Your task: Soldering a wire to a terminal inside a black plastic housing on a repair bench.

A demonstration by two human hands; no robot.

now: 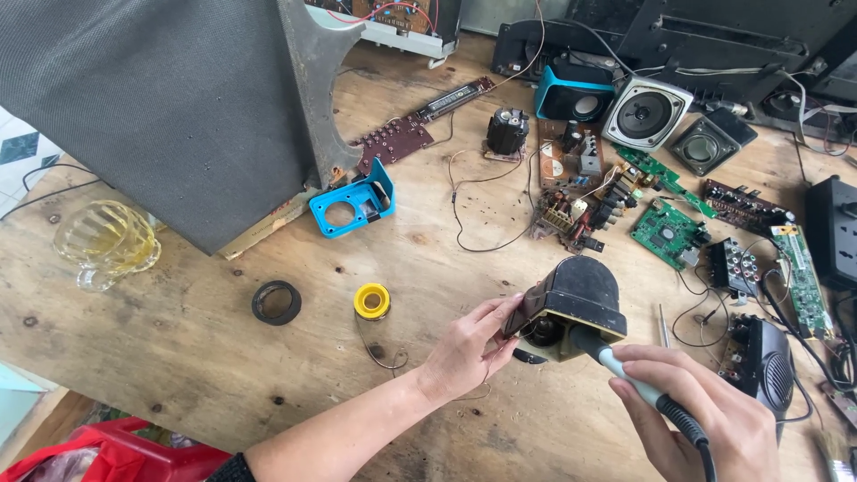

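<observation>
The small dark speaker box [576, 303] sits near the front edge of the wooden workbench [214, 357], tipped so its open underside faces the camera. The left hand [466, 350] clamps its fingers around the box's left side, steadying it. The right hand [696, 415] is closed around a soldering iron [629, 379] in a pen-like hold, its tip pushed into the opening. This looks like soldering work inside the box; the next touch calls for a steady tip and a still box. Both forearms come in low from the bottom edge. A yellow solder spool [372, 301] and 1 black ring [276, 302] lie to the left, circuit boards [665, 234] beyond
</observation>
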